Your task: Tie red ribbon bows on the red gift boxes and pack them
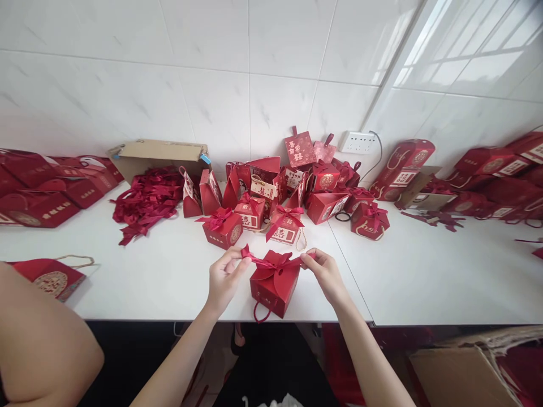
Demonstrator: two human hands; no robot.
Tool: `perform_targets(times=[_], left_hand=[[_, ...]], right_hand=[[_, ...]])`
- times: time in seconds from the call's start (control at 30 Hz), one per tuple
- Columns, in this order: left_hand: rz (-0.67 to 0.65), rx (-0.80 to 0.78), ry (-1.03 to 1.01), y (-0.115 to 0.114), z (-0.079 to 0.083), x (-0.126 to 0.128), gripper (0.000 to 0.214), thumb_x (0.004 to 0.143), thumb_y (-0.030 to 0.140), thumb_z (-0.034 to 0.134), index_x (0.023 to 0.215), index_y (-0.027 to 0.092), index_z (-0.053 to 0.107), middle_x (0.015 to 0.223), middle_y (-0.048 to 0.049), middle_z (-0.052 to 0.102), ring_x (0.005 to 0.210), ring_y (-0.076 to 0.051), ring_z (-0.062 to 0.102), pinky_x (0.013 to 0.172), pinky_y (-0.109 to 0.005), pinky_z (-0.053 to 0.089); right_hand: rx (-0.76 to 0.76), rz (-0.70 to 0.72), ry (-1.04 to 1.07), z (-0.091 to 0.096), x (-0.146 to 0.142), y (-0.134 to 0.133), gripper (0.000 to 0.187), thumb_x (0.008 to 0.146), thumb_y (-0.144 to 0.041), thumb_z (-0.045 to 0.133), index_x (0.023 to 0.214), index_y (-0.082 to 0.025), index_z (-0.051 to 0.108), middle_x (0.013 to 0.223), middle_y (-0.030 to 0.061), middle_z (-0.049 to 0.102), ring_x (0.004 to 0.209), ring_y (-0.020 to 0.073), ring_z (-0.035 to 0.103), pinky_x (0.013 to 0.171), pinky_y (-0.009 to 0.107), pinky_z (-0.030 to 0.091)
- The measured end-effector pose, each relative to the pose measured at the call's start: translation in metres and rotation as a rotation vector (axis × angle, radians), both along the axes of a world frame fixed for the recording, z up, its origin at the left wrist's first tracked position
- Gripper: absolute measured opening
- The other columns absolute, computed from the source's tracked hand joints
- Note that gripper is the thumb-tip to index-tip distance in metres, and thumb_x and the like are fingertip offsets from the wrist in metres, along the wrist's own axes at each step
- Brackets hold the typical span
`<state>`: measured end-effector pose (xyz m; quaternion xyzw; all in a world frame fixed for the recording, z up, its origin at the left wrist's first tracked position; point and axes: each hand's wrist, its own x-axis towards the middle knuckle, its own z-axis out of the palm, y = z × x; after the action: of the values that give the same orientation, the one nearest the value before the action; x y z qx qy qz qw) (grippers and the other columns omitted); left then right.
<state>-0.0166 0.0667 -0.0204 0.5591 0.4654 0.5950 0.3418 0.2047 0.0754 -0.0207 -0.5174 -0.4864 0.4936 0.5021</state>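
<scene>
A small red gift box [275,288] stands near the table's front edge, its top flaps folded together. Across the top runs a dark red ribbon [271,263], pulled out to both sides. My left hand [225,276] pinches the ribbon's left end between thumb and fingers. On the other side, my right hand [323,272] pinches the right end. A red cord handle [262,314] hangs down the box's front. Just behind stand a red box with a bow [223,227] and a red-and-white box with a bow [285,224].
A heap of red ribbons [148,198] spills from a cardboard box [163,151]. Stacked red boxes [496,175] stand right, with more red boxes [46,186] left. Another person's bare limb [46,339] is at lower left. A socket strip [358,142] sits by the wall.
</scene>
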Motion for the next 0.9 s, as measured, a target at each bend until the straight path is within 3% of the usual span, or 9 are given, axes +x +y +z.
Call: perform_targets(times=[0.17, 0.37, 0.6, 0.77, 0.9], left_hand=[[-0.008, -0.011, -0.066, 0.005, 0.005, 0.002, 0.022, 0.073, 0.038, 0.064, 0.066, 0.017, 0.06, 0.068, -0.0013, 0.056, 0.068, -0.014, 0.055, 0.065, -0.026, 0.048], [-0.038, -0.024, -0.244, 0.009, 0.002, -0.003, 0.02, 0.073, 0.035, 0.065, 0.066, 0.017, 0.06, 0.067, 0.0004, 0.056, 0.067, -0.014, 0.057, 0.07, -0.03, 0.049], [0.06, 0.029, -0.547, 0.016, 0.024, -0.022, 0.023, 0.066, 0.033, 0.071, 0.066, 0.018, 0.053, 0.065, 0.0021, 0.06, 0.066, -0.015, 0.061, 0.069, -0.033, 0.052], [0.038, 0.096, -0.611, 0.022, 0.052, -0.033, 0.026, 0.066, 0.034, 0.071, 0.068, 0.019, 0.05, 0.063, 0.0031, 0.06, 0.067, -0.015, 0.063, 0.07, -0.034, 0.052], [-0.104, 0.106, -0.585, 0.028, 0.08, -0.025, 0.026, 0.065, 0.034, 0.073, 0.071, 0.019, 0.053, 0.063, 0.0036, 0.059, 0.062, -0.014, 0.061, 0.067, -0.033, 0.053]], right_hand=[[0.01, -0.021, -0.007, 0.004, 0.001, -0.002, 0.036, 0.067, -0.053, 0.068, 0.062, -0.019, 0.055, 0.062, 0.0008, 0.057, 0.066, 0.0174, 0.054, 0.069, 0.031, 0.044], [0.02, -0.079, 0.036, 0.004, 0.01, -0.006, 0.037, 0.066, -0.052, 0.071, 0.063, -0.019, 0.056, 0.063, 0.0003, 0.058, 0.067, 0.0173, 0.056, 0.07, 0.031, 0.045], [0.1, -0.278, 0.338, 0.009, 0.038, -0.001, 0.03, 0.06, -0.042, 0.077, 0.061, -0.019, 0.057, 0.061, -0.0034, 0.052, 0.058, 0.0123, 0.053, 0.065, 0.029, 0.048], [0.249, -0.34, 0.444, 0.038, 0.046, 0.007, 0.021, 0.06, -0.034, 0.076, 0.06, -0.019, 0.06, 0.065, -0.002, 0.058, 0.07, 0.0139, 0.059, 0.069, 0.027, 0.05], [0.329, -0.165, 0.398, 0.076, 0.022, 0.018, 0.022, 0.064, -0.035, 0.073, 0.061, -0.019, 0.059, 0.07, 0.0022, 0.066, 0.074, 0.0183, 0.063, 0.073, 0.033, 0.051]])
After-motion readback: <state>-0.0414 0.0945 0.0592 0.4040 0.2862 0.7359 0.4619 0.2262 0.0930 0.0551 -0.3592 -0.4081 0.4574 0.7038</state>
